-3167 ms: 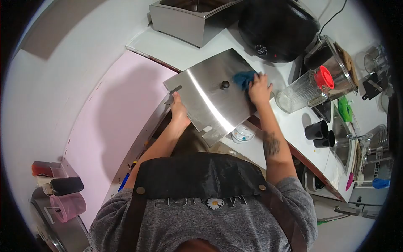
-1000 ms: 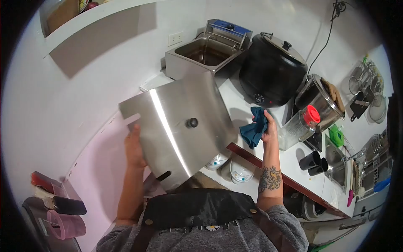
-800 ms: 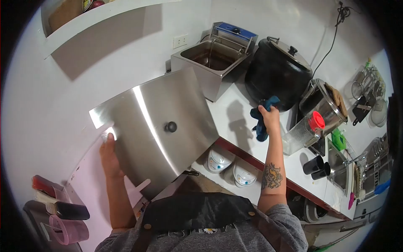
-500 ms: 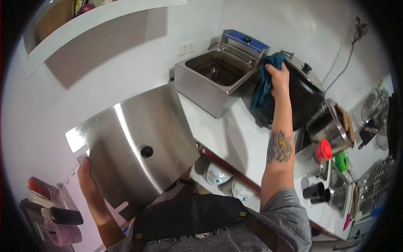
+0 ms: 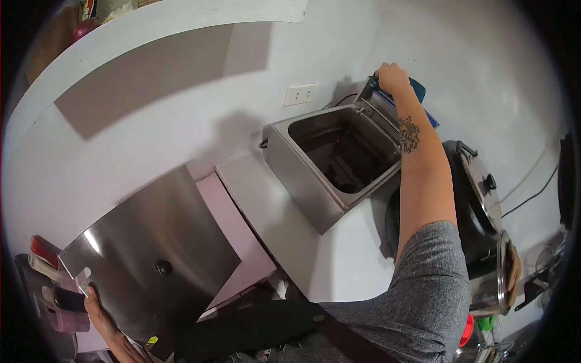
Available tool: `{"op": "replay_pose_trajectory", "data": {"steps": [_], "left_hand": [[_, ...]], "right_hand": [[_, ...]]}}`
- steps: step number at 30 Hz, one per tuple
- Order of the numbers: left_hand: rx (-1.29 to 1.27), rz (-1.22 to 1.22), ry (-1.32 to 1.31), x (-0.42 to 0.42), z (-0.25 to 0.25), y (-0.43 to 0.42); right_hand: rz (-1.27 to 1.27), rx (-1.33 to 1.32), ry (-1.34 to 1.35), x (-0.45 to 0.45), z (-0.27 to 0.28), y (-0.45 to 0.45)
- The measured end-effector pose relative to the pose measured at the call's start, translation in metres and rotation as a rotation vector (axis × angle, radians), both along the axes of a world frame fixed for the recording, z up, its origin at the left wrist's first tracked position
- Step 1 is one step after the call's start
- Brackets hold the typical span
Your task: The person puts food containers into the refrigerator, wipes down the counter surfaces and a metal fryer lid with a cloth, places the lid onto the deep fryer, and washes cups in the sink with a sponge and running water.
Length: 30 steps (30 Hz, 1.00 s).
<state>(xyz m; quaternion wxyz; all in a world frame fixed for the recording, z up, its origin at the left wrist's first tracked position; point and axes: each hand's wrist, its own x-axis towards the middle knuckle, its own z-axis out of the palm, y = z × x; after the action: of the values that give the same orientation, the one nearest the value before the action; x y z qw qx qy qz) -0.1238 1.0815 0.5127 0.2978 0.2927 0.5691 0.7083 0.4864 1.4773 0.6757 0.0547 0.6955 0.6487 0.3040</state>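
Note:
My left hand (image 5: 100,314) is closed on the lower left edge of a stainless steel lid (image 5: 200,230) with a black knob, held tilted in front of me. My right hand (image 5: 393,78) reaches out to the control box (image 5: 370,92) at the back of a deep fryer. A teal cloth (image 5: 417,90) shows beside its fingers, pressed on the box top. The fryer (image 5: 302,187) stands uncovered on the white counter, dark liquid in its basin (image 5: 348,160). My forearm hides part of the box.
A big black pot (image 5: 469,193) with a lid stands right of the fryer, near a steel pot (image 5: 490,290). A curved white shelf (image 5: 181,15) juts from the wall at upper left. Pink containers (image 5: 69,317) with handled items sit at lower left, beside the lid.
My right hand has moved with the cloth from the black pot's side to the fryer's control box. The lid has moved lower and left in view, still in my left hand.

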Motion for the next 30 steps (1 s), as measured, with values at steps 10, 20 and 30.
{"op": "replay_pose_trajectory", "data": {"steps": [10,20,30], "left_hand": [[-0.035,-0.001,0.038,-0.013,-0.001,0.002],[0.006,0.059,0.09,-0.033,-0.016,0.008],[0.027,-0.026,-0.009,-0.046,-0.019,0.002]], "right_hand": [[-0.177,-0.202,-0.027,0.025,-0.025,-0.016],[-0.358,-0.271,-0.197,0.045,-0.024,-0.071],[-0.379,-0.166,-0.273,0.016,-0.021,-0.098]]}}
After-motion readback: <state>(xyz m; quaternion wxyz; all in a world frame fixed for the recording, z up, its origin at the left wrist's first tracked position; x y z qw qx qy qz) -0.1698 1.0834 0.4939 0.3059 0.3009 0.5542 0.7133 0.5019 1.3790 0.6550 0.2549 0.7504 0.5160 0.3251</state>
